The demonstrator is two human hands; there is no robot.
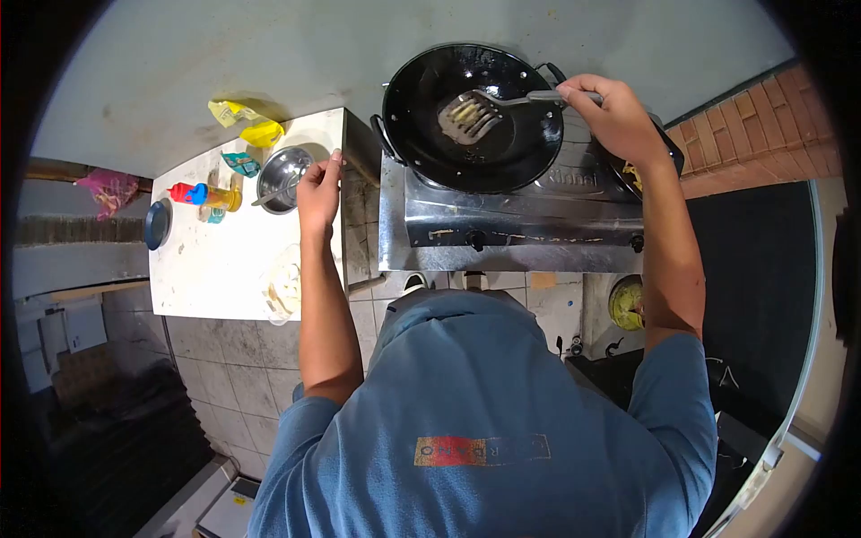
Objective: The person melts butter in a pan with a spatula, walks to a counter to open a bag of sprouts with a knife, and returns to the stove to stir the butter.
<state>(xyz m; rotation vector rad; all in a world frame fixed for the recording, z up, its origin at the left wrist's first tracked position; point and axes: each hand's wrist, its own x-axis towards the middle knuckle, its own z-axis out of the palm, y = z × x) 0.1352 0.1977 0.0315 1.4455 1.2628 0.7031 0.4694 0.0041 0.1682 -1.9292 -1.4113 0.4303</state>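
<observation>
A slotted turner (pixel 514 100) is held by its handle in my right hand (pixel 605 112), above the right rim of a black wok (pixel 421 148). The turner's slotted head rests in the wok, over a pale, wet patch of oil or food (pixel 456 125). My left hand (pixel 320 186) is over the white table (pixel 224 269), its fingers curled together right beside the rim of a steel bowl (pixel 285 170). What those fingers hold, if anything, I cannot tell. A spoon (pixel 273 196) leans in the bowl, its handle over the rim.
The wok sits on a steel gas stove (pixel 538 215); a second pan (pixel 632 177) with yellow food is partly behind my right forearm. Squeeze bottles (pixel 215 196), a yellow packet (pixel 260 133) and a plastic bag (pixel 284 285) are on the table. A green-lined bowl (pixel 626 303) is low on the right.
</observation>
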